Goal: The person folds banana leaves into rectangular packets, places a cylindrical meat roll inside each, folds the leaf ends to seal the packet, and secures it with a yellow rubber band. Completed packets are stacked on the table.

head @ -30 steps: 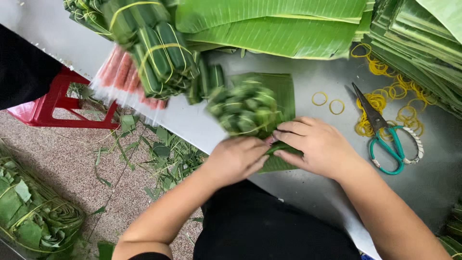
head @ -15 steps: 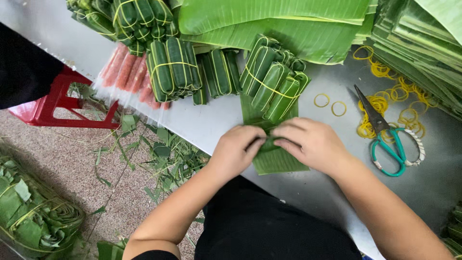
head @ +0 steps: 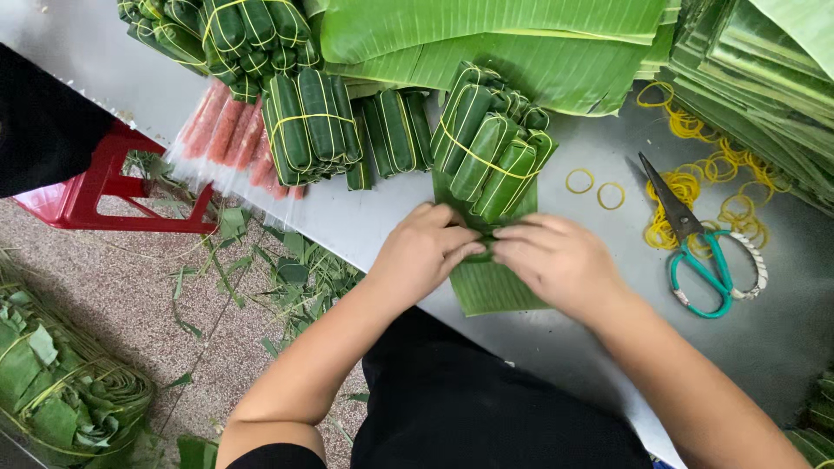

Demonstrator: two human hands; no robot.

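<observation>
**Folding a banana-leaf strip at the table's near edge**

Pressing fingertips together, the left hand (head: 423, 252) and right hand (head: 560, 260) pinch a green leaf strip (head: 491, 287) lying flat on the grey metal table (head: 782, 347), fingers curled, touching it. A banded bundle of leaf rolls (head: 486, 143) lies just behind; scissors (head: 695, 243) rest toward the right edge.

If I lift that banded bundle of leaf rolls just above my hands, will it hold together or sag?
The bundle probably lifts as one: yellow bands cross it. The rolls look plump and firm, so likely little sag. Being rounded, a loosened roll might slip out or roll on the smooth metal table.
</observation>
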